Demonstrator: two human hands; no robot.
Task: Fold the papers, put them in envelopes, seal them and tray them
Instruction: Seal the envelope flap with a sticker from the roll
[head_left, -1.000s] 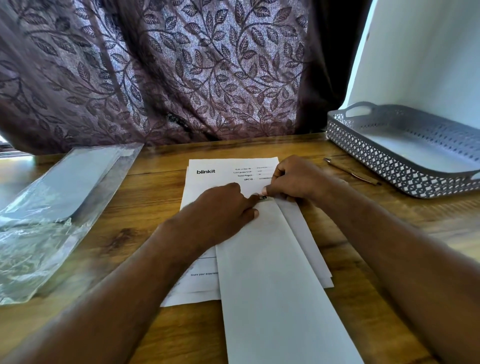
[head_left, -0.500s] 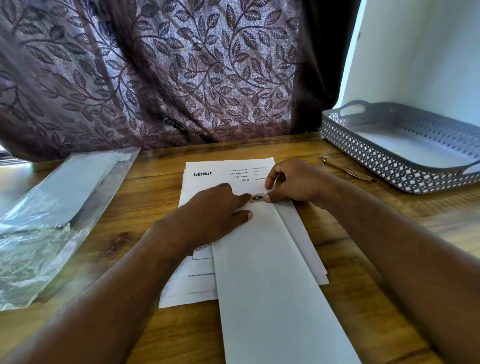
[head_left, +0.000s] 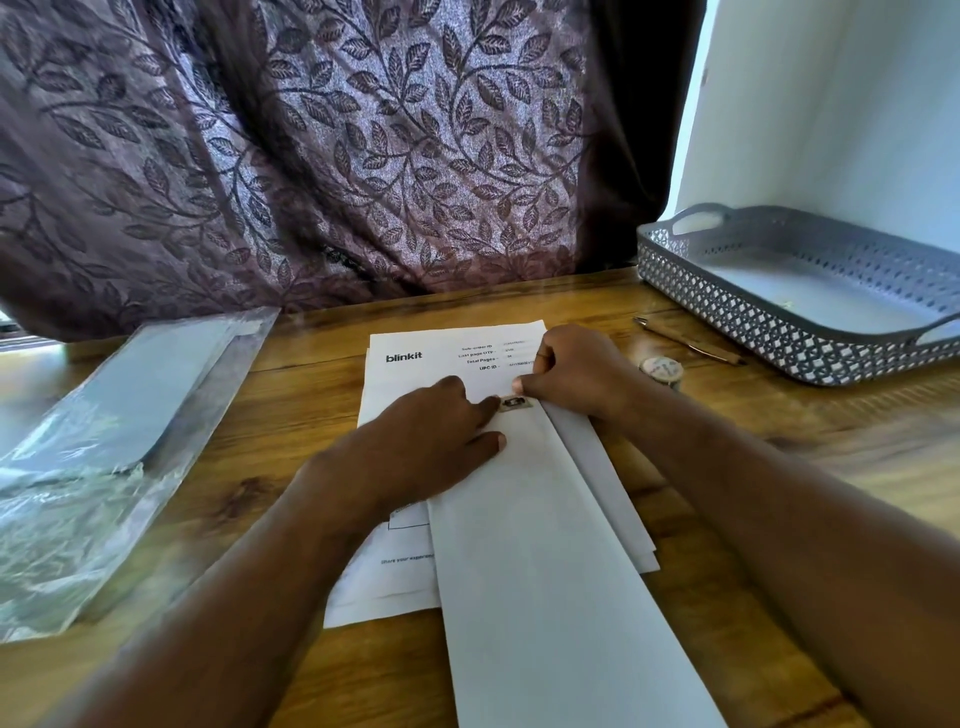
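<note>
A long white envelope (head_left: 545, 561) lies lengthwise on a stack of printed papers (head_left: 415, 364) in the middle of the wooden table. A small dark sticker (head_left: 514, 402) sits on the envelope's far end. My left hand (head_left: 436, 431) rests flat on the envelope's far left part, its forefinger touching the sticker. My right hand (head_left: 576, 374), fingers curled, presses its thumb tip at the sticker's right side. A grey perforated tray (head_left: 727, 306) stands at the back right and looks empty.
A clear plastic bag holding grey envelopes (head_left: 119, 415) lies at the left. A pen (head_left: 685, 340) and a small round tape roll (head_left: 660, 370) lie between my right hand and the tray. A leaf-patterned curtain (head_left: 311, 156) hangs behind the table.
Both hands have stayed at the envelope's far end, shifting slightly on the sticker. The view has turned a little to the right, bringing the tape roll into sight.
</note>
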